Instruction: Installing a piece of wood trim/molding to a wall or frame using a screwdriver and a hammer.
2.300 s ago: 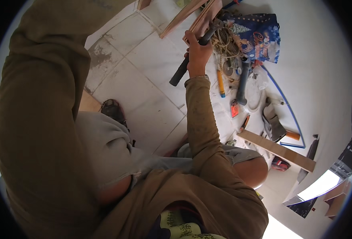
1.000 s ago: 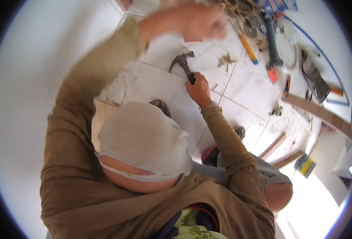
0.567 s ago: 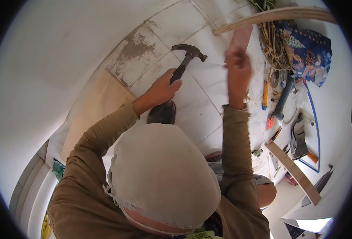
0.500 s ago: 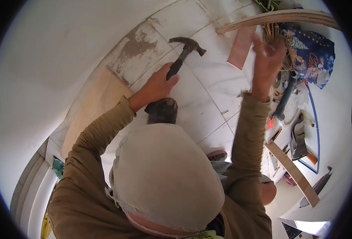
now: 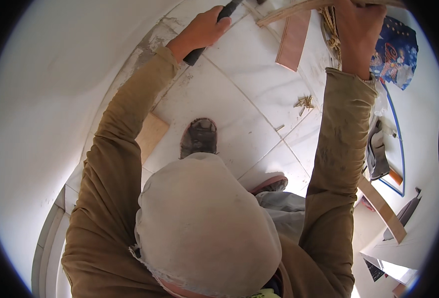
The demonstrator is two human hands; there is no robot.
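Note:
My left hand (image 5: 207, 29) is closed around the black handle of a hammer (image 5: 193, 56) at the upper left. The top edge of the picture cuts off most of the hammer's head. At the upper right my right hand (image 5: 358, 32) is closed on a long wooden strip (image 5: 286, 12), its fingers curled at the strip's far side and partly hidden. A short reddish board (image 5: 294, 42) lies on the tiles under the strip's left part. Beside my right wrist is a coil of tan rope (image 5: 330, 30).
Small brass-coloured pieces (image 5: 305, 102), perhaps nails, lie heaped on the tiled floor (image 5: 244, 119). A blue printed bag (image 5: 398, 54) is at the far right, above a thin blue frame (image 5: 396, 134). Another wooden strip (image 5: 382, 208) leans at right; a plywood sheet (image 5: 152, 135) lies left.
Both hands have moved farther away, toward the top edge. The left carries the hammer, now turned and partly out of view. My right hand, blurred and apart before, has closed on the wooden strip.

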